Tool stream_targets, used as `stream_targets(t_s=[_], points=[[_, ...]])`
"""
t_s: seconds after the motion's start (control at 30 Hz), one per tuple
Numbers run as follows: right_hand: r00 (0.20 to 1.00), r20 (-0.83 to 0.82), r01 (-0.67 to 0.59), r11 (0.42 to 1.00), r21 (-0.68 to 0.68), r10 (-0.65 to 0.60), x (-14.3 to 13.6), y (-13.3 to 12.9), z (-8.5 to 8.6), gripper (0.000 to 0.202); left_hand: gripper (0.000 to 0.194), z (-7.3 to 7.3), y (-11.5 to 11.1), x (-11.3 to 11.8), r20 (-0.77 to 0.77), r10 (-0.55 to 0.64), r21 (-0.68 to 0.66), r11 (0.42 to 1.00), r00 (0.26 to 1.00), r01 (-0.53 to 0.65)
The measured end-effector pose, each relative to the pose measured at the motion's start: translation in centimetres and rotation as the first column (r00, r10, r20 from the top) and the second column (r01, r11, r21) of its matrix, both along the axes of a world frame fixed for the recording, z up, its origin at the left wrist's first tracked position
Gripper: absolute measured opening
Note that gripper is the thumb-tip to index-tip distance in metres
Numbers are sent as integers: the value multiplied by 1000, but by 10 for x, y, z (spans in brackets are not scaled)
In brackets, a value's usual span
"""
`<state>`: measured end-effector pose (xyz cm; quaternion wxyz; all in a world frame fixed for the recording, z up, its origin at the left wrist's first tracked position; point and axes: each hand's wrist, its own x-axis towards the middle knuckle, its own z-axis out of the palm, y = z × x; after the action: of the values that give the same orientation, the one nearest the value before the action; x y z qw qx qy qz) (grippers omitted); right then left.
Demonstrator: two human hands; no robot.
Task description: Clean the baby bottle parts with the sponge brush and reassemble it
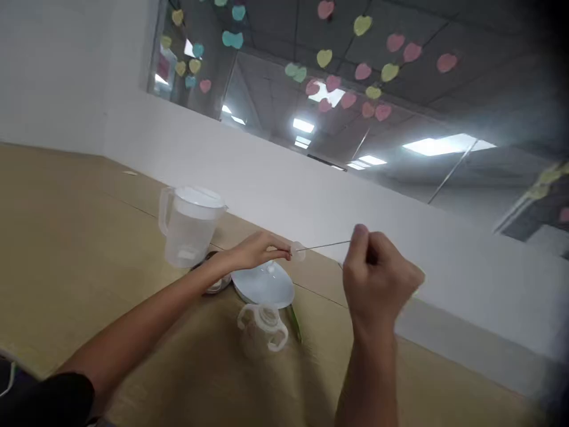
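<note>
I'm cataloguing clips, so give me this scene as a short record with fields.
Left grip: pinching a small translucent piece
Right grip: closed fist on a thin strand
Strand: runs straight between both; rod or cord, cannot tell
Table: lidded pitcher, white dish, clear two-handled vessel, green item
Background: pale wall; window with heart-shaped notes

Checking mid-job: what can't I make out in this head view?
Head view: where the thin line ends, hidden by the closed right hand.
Head view: part of the dark-rimmed container, hidden behind the left forearm.
Head view: the exact shape of the small clear piece, blurred and too small.
Head view: the pale patch in the jug, blurred by the jug itself.
</note>
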<state>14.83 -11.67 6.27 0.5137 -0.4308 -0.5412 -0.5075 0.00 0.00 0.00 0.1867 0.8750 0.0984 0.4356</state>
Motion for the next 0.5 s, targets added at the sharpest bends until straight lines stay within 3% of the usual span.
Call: stream_targets(t_s=[0.17, 0.33, 0.5], points=[[999, -26, 37, 999, 2, -37, 1, 2, 4, 41, 24, 1, 5, 1, -119, -17, -81, 997, 993, 7], [995, -89, 38, 999, -7, -38, -1, 5, 4, 40, 25, 0, 10, -1, -155, -20, -63, 998, 988, 11], [978, -205, 43, 998, 53, -32, 1, -7, 8, 40, 16, -11, 24, -3, -309, 170, 61, 985, 936, -158]])
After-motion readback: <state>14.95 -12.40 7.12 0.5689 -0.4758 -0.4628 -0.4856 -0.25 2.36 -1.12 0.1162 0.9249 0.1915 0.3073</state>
